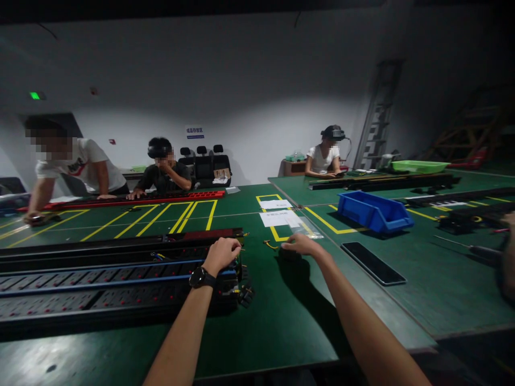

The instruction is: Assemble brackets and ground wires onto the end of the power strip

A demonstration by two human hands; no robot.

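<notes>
Long black strips with rows of sockets [120, 301] lie side by side on the green table [277, 332], two blue bands running along them. At their right end my left hand [222, 254], with a black watch on the wrist, rests with fingers curled and closed; what they grip is hidden. My right hand [301, 245] is low over the table to the right, its fingers closed at a small dark thing too unclear to name. Just left of those fingertips lies a short yellow wire [271, 245]. Dark connectors [246, 294] stick out from the strip end.
Paper sheets [279, 218] lie beyond my right hand. A phone [373, 263] and a blue bin [374, 211] stand to the right, with a screwdriver [483, 254] near another person's arm. Three people sit or lean across the table, by a red strip [132, 200] and black rails [374, 182].
</notes>
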